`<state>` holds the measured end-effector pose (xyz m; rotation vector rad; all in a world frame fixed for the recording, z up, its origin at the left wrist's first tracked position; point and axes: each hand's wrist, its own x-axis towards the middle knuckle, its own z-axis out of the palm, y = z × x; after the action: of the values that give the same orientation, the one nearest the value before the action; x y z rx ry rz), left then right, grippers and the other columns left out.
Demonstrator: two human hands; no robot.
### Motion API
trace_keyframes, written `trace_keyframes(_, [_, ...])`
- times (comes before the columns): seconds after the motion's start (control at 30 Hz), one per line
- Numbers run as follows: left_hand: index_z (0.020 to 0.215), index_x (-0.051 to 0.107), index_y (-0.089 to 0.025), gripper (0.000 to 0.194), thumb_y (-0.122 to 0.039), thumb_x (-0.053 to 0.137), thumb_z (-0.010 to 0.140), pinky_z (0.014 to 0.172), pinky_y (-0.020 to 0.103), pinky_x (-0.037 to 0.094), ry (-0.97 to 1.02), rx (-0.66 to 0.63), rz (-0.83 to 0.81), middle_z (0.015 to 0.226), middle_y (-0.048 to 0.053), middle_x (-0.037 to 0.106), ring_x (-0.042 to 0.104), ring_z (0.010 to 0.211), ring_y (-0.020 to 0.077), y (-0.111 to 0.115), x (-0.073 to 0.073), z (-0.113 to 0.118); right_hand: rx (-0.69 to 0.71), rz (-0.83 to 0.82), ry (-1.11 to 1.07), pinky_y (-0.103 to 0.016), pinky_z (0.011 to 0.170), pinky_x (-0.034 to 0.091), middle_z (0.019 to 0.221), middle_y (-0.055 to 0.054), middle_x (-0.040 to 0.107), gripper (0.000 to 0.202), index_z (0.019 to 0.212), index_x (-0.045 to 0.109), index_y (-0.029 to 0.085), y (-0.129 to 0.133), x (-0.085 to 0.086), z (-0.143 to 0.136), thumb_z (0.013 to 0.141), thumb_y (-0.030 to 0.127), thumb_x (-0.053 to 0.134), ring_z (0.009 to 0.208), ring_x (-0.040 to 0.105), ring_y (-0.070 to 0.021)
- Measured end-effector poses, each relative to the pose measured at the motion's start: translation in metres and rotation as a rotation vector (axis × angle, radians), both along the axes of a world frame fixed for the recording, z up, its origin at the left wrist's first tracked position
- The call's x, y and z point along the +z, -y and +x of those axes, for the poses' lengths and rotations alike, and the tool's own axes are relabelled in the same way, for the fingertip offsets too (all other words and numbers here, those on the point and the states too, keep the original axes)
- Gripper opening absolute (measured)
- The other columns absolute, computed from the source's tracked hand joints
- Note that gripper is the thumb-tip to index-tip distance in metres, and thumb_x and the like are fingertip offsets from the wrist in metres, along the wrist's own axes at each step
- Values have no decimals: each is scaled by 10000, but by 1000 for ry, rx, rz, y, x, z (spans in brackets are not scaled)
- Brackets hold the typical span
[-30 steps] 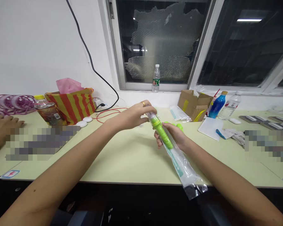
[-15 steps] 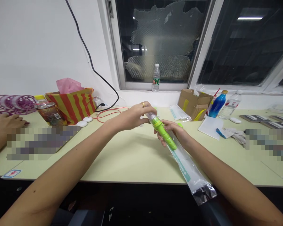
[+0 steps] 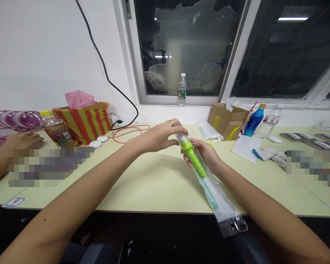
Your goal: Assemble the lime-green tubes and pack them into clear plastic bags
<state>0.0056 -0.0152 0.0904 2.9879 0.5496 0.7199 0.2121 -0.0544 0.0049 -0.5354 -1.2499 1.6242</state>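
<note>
Green tube with clear top (image 3: 195,158), tilted, held between both hands above the table (image 3: 154,183). Left hand (image 3: 165,135) at its upper end, thumb and fingers closed round the clear part, gold ring on one finger. Right hand (image 3: 205,154) grasps the middle of the tube from the other side, along with a clear plastic sleeve (image 3: 218,198); the sleeve slants down past the table's front edge, teal print along it. Whether the tube's lower end sits inside the sleeve or just against it, hard to tell. Cardboard box (image 3: 227,119) and blue bottle (image 3: 254,119) behind, to the right; striped bag (image 3: 85,123) back left. Another person's hand (image 3: 24,143) at far left.
</note>
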Motion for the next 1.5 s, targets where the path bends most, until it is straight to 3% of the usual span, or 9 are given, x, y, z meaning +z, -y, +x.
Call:
trace_keyframes(0.53, [1143, 619, -221, 328, -124, 516, 847, 915, 383, 442, -37, -58, -17, 1040, 78, 582, 543, 1032, 223, -3, -8, 21, 3, -106, -96, -330, 517, 464, 779, -101, 631, 272, 1028, 572, 137, 0, 0, -1, 828, 272, 447, 636, 600, -222])
trace_keyframes(0.7, [1252, 530, -220, 436, -131, 549, 826, 943, 399, 441, 25, -40, -54, 1130, 86, 595, 536, 1088, 229, -3, -10, 24, -10, -115, -104, -334, 520, 463, 781, -102, 634, 258, 1006, 575, 140, 0, 0, -1, 820, 271, 453, 635, 596, -222])
trace_keyframes(0.83, [1301, 464, -205, 515, -161, 589, 804, 919, 383, 467, 176, 35, -151, 1155, 88, 605, 568, 1043, 203, -4, -12, 25, -33, -121, -138, -330, 530, 458, 789, -105, 638, 263, 1010, 576, 142, -1, 1, 0, 827, 284, 451, 641, 593, -220])
trace_keyframes(1.0, [1126, 607, -170, 308, -223, 588, 824, 866, 353, 497, 310, 69, -366, 1091, 77, 662, 612, 940, 168, -4, -15, 27, -61, -148, -152, -323, 529, 453, 779, -100, 637, 253, 1010, 566, 155, -2, 2, 0, 814, 276, 461, 641, 588, -217])
trace_keyframes(1.13, [1085, 656, -157, 274, -283, 614, 845, 863, 354, 500, 405, 44, -513, 1057, 86, 689, 630, 936, 175, -4, -19, 32, -62, -142, -157, -312, 521, 448, 781, -99, 638, 241, 995, 563, 160, -2, 2, 0, 810, 280, 468, 639, 583, -211])
trace_keyframes(1.33, [1057, 654, -146, 298, -327, 671, 820, 845, 356, 503, 504, -10, -643, 1033, 92, 691, 638, 935, 181, -10, -25, 35, -61, -135, -179, -319, 539, 459, 802, -106, 631, 266, 982, 581, 149, 1, 6, 0, 836, 329, 452, 660, 577, -211])
trace_keyframes(1.5, [1062, 639, -142, 352, -377, 693, 806, 830, 342, 497, 562, 10, -630, 1034, 98, 676, 625, 939, 178, -17, -27, 32, -38, -112, -168, -316, 566, 473, 849, -104, 628, 280, 1010, 590, 151, 5, 9, -1, 853, 348, 469, 708, 578, -210])
